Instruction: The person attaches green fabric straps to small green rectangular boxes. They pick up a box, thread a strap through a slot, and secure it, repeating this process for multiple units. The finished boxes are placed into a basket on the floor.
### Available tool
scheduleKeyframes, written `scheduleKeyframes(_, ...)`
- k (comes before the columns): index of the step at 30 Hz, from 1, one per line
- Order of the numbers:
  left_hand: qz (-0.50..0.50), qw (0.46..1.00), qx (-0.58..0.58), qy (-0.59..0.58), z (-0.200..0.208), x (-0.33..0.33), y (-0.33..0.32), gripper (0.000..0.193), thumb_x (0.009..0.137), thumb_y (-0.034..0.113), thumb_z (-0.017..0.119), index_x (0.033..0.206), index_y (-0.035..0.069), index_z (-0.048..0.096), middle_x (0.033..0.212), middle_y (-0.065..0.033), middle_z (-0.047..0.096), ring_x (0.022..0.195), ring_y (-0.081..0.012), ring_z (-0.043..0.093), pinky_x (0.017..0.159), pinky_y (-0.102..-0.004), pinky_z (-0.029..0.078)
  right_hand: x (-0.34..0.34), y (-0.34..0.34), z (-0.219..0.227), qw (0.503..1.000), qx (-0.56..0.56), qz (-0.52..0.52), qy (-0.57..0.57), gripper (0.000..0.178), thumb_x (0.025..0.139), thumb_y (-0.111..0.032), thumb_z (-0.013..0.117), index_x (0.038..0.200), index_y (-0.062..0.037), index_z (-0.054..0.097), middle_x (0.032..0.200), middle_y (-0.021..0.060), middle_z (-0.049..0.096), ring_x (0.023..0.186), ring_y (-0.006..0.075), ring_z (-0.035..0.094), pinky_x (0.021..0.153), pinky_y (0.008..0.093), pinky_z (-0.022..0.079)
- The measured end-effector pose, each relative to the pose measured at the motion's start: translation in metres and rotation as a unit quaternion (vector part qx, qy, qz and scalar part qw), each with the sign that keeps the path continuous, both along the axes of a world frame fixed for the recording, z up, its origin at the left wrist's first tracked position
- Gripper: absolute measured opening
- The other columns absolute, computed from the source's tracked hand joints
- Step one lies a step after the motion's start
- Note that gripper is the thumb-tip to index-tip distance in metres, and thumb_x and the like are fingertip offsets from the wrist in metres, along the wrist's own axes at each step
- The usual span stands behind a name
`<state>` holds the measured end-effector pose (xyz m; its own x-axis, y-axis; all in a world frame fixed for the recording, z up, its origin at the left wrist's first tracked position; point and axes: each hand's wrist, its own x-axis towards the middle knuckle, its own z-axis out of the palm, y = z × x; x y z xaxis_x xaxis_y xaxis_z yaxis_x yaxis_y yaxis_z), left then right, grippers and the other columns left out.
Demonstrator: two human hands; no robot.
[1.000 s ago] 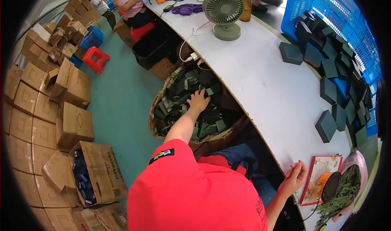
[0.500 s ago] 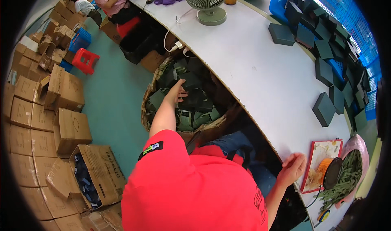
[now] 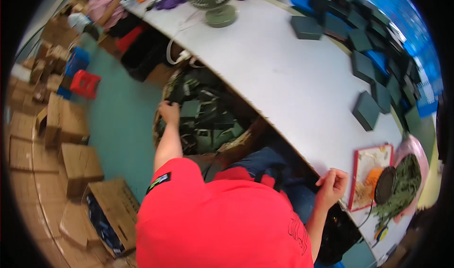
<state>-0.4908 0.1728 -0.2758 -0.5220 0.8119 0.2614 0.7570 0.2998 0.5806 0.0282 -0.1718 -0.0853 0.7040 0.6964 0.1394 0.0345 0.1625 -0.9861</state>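
Note:
My left hand [image 3: 169, 113] is at the left rim of a large container [image 3: 160, 126] on the floor, its fingers curled. Whether anything sits between those fingers I cannot make out. Inside the container lie many dark green box pieces [image 3: 191, 108] in a jumble. My right hand [image 3: 333, 186] hovers by the table's near edge with its fingers curled in, nothing visible in them. Close to its right lies a red-edged tray [image 3: 362, 161] with a brownish smear and a round dark-rimmed orange brush-like thing [image 3: 384, 185].
The white table [image 3: 279, 79] carries a green fan [image 3: 221, 15], loose dark boxes [image 3: 366, 111] and a blue basket [image 3: 411, 22] of such boxes. Green strips [image 3: 404, 183] fill a pink bag. Cartons [image 3: 80, 166] line the left side; a red stool [image 3: 85, 83] stands on the floor. Another person [image 3: 105, 8] sits beyond.
My left hand has moved left from the middle of the container to its rim, and its spread fingers have curled. My right hand has closed further. The whole view has shifted slightly.

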Motion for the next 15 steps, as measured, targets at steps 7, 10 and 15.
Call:
scheduleKeyframes(7, -0.331, 0.887, 0.304, -0.103, 0.161, 0.189, 0.027, 0.023, 0.093, 0.003, 0.063, 0.116, 0.001, 0.059, 0.111, -0.0087, 0.058, 0.099, -0.0193, 0.056, 0.091, -0.0318, 0.047, -0.012, -0.043, 0.013, 0.997, -0.061, 0.039, -0.020, 0.035, 0.107, -0.021, 0.049, 0.081, -0.0009, 0.060, 0.064, 0.0043, 0.059, 0.050, 0.0079, 0.050, 0.046, 0.0230, 0.037)
scheduleKeyframes(10, -0.562, 0.775, 0.263, -0.119, 0.228, 0.316, 0.001, 0.029, 0.091, 0.002, 0.065, 0.119, 0.003, 0.058, 0.128, -0.0112, 0.057, 0.116, -0.0216, 0.055, 0.101, -0.0348, 0.043, -0.017, -0.063, 0.020, 0.995, -0.098, -0.009, -0.011, 0.027, 0.105, -0.016, 0.053, 0.088, 0.0014, 0.065, 0.069, 0.0058, 0.064, 0.055, 0.0088, 0.057, 0.050, 0.0228, 0.043)
scheduleKeyframes(15, -0.799, 0.581, 0.155, -0.029, 0.267, 0.488, -0.052, 0.051, 0.081, 0.018, 0.077, 0.127, 0.007, 0.058, 0.143, -0.0196, 0.050, 0.134, -0.0384, 0.045, 0.112, -0.0446, 0.035, -0.019, -0.106, 0.020, 0.974, -0.115, -0.189, -0.042, 0.015, 0.106, -0.011, 0.053, 0.107, 0.0001, 0.062, 0.085, 0.0115, 0.072, 0.066, 0.0116, 0.067, 0.056, 0.0213, 0.048)
